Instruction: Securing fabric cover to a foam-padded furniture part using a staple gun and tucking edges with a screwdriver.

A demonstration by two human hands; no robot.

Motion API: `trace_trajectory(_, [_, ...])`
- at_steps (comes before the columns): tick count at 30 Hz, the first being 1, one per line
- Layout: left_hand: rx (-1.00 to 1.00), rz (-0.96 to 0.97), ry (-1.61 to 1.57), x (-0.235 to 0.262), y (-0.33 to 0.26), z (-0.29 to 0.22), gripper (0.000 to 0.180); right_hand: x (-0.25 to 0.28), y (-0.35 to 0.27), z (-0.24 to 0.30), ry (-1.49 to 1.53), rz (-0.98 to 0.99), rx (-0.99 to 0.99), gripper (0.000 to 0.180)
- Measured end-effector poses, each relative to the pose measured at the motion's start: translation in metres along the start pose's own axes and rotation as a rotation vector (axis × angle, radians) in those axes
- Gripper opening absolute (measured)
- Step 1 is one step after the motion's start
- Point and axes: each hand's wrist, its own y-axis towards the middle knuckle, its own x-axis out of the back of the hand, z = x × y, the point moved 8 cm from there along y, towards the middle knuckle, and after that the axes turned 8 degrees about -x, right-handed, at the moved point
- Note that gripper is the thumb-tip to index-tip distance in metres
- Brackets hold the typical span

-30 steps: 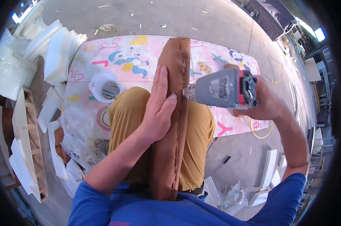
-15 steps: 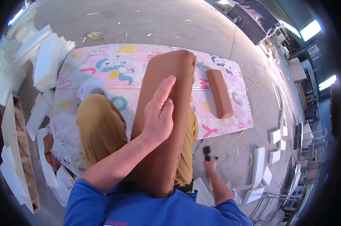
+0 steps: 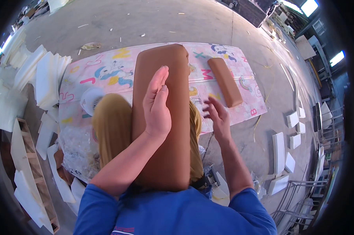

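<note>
A long brown upholstered cushion (image 3: 167,156) lies lengthwise over my lap, its far end above the pink mat. My left hand (image 3: 158,107) rests on its top, fingers stretched out and together, gripping nothing. To the right of the cushion my right hand (image 3: 217,115) is raised, fingers apart and slightly bent, with nothing in it. Beyond that hand a second, smaller brown cushion (image 3: 226,83) lies on the mat. A dark tool (image 3: 213,176), partly hidden and of unclear kind, is low by my right hip.
The pink mat (image 3: 81,88) with letters and cartoon figures spreads over the concrete floor. White foam slabs (image 3: 47,78) and a wooden frame (image 3: 30,164) stand at left, near crumpled clear plastic (image 3: 79,149). More white foam blocks (image 3: 278,152) and metal racks (image 3: 298,196) are at right.
My right hand has let go of the black tool and come up and forward beside the cushion. The cushion has turned and now shows more of its top; my left hand stays on it.
</note>
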Motion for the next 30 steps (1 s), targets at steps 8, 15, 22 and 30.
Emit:
trace_trajectory(8, [0.267, -0.122, 0.544, 0.089, 0.038, -0.003, 0.060, -0.073, -0.081, 0.041, 0.005, 0.283, 0.049, 0.096])
trace_trajectory(15, [0.395, -0.002, 0.483, 0.091, 0.078, 0.023, 0.067, -0.072, -0.112, 0.030, 0.198, 0.298, -0.155, 0.097])
trace_trajectory(22, [0.235, 0.017, 0.084, 0.082, 0.129, -0.054, 0.071, -0.038, -0.107, 0.093, 0.112, 0.408, 0.065, 0.095])
trace_trajectory(30, [0.003, -0.151, -0.176, 0.108, 0.055, -0.161, 0.060, -0.007, -0.104, 0.152, -0.348, 0.643, 0.254, 0.093])
